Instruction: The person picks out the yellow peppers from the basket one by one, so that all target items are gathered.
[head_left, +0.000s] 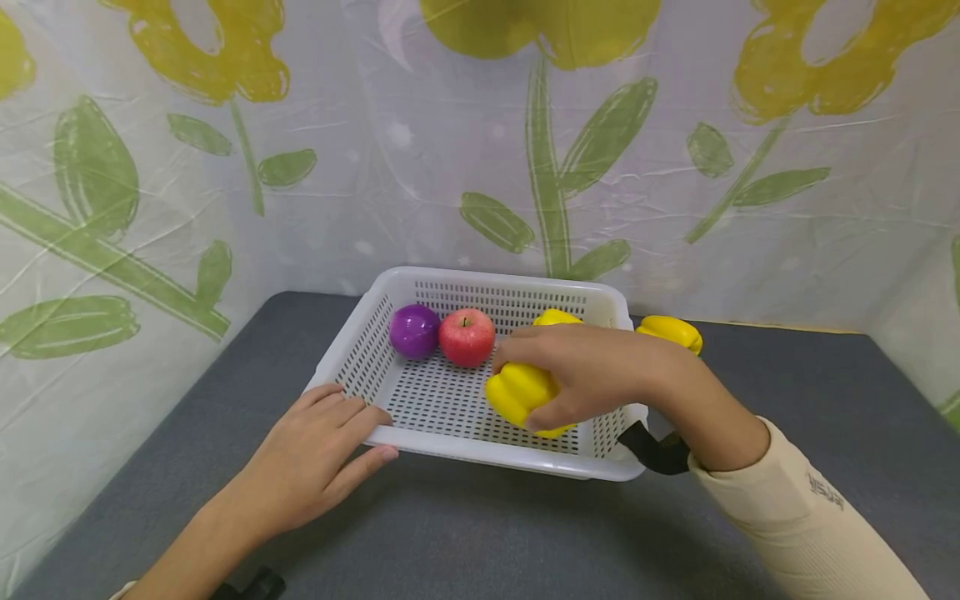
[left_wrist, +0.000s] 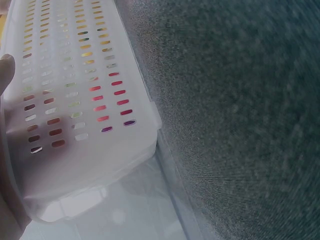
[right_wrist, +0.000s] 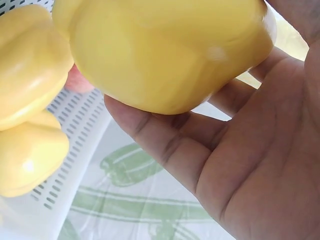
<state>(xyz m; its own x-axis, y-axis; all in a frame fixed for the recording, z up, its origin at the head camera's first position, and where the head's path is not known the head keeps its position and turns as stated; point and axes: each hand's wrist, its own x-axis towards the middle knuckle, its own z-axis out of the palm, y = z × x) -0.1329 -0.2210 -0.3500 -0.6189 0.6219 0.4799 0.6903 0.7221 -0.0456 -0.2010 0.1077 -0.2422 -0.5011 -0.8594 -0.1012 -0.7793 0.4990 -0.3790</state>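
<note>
My left hand [head_left: 318, 458] grips the near left rim of a white perforated plastic basket [head_left: 480, 450], fingers over the edge and thumb outside. My right hand [head_left: 573, 367] reaches over the basket's right side and holds a yellow bell pepper [head_left: 519, 393], also close up in the right wrist view as a yellow bell pepper [right_wrist: 165, 55] between curled fingers and thumb. Beyond the hand, part of another yellow pepper [head_left: 557, 317] shows inside the basket. In the right wrist view, two yellow peppers [right_wrist: 30, 65] sit beside the held one.
A red apple [head_left: 467, 337] and a glossy purple ball-shaped thing [head_left: 415, 331] lie side by side at the basket's back left. Outside its right end, a yellow pepper [head_left: 671, 332] lies on the dark table [head_left: 787, 400], partly behind the right wrist. A flower-printed sheet [head_left: 420, 167] hangs behind.
</note>
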